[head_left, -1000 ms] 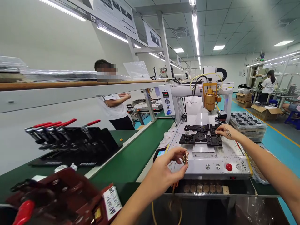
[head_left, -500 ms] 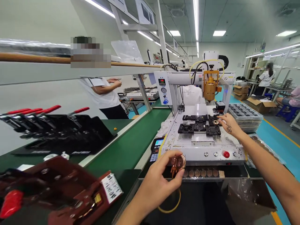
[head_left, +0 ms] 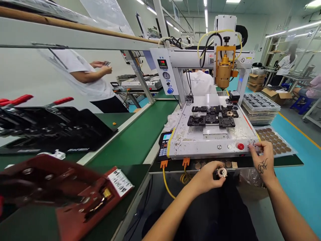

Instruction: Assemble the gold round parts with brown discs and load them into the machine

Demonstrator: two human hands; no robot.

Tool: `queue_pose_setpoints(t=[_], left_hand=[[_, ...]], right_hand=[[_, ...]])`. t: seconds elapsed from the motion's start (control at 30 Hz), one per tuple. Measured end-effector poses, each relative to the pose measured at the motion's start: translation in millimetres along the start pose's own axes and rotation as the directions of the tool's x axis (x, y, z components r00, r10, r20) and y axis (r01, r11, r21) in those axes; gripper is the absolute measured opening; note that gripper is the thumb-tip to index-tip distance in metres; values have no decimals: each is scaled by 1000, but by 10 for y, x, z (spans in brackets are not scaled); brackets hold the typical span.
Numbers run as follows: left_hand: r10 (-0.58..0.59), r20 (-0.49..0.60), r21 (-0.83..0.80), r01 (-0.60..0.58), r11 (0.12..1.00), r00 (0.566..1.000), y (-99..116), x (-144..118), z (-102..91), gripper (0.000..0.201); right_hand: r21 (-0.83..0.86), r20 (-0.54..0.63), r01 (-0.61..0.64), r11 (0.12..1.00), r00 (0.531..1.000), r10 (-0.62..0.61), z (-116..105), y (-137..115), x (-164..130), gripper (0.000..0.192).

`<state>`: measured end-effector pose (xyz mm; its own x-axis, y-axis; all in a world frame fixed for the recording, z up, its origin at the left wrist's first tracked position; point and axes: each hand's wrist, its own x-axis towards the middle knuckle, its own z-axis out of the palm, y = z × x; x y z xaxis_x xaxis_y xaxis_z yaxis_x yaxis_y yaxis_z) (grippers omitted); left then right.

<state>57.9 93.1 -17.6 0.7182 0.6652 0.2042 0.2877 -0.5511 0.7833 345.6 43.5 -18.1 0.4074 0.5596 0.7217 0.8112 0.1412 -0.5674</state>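
My left hand point(head_left: 207, 177) holds a small round rose-gold watch case point(head_left: 222, 172) between thumb and fingers, in front of the machine's lower edge. The case's open ring faces me. My right hand point(head_left: 264, 160) pinches at a small knob point(head_left: 249, 146) at the right end of the front panel, beside the red button point(head_left: 240, 146); the fingertips partly cover the knob. Black fixture blocks point(head_left: 212, 117) lie on the white bed of the dispensing machine point(head_left: 185, 142). Another gold ring-like part point(head_left: 229, 113) sits in the back right block, below the brass-coloured head point(head_left: 223, 72).
Brown discs point(head_left: 276, 142) lie on a plastic sheet at right, by stacked trays point(head_left: 260, 107). A handheld keypad point(head_left: 164, 147) stands left of the machine. A dark red clamp press point(head_left: 95, 197) and black toggle-clamp fixtures point(head_left: 55, 130) occupy the left bench. Co-workers are behind.
My right hand has left the fixture block and come down to the panel knob. My left hand has moved right with the watch case. The camera view has tilted downward.
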Motion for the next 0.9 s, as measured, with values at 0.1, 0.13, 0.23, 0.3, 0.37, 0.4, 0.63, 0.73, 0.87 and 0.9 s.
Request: queue_pose_setpoints(t=[0.1,0.13,0.23,0.3,0.37,0.4,0.63,0.73,0.87,0.9], left_hand=[[29,95,44,-33,998,995,-180,205,232,35],[31,107,50,-36,998,994,-233,221,272,36],[27,131,48,-34,998,991,-332,147,317,41],[17,144,54,-25,998,989,-340,69,320,42],[3,144,57,-12,998,990,-319,19,321,43],[0,140,56,-8,998,990,-304,9,321,42],[-17,135,-2,17,1000,991,-284,56,314,34],[-1,145,1,1,1000,989,-302,65,308,36],[-7,156,-2,7,1000,988,-313,62,296,38],[-6,160,-5,7,1000,987,-315,59,292,38]], right_hand=[[78,205,21,997,978,-36,9,-175,-287,23],[97,272,25,995,961,-50,1,-213,-399,21],[138,410,36,990,908,-90,-8,-243,-673,17],[155,464,55,986,877,-122,32,-205,-745,17],[165,511,94,982,843,-166,113,-140,-733,17],[167,537,121,979,822,-193,162,-103,-709,18],[163,658,322,933,669,-346,372,100,-656,23],[182,661,372,910,639,-393,384,131,-697,23],[174,645,400,900,645,-411,383,132,-717,24],[164,640,404,900,650,-409,379,130,-718,25]])
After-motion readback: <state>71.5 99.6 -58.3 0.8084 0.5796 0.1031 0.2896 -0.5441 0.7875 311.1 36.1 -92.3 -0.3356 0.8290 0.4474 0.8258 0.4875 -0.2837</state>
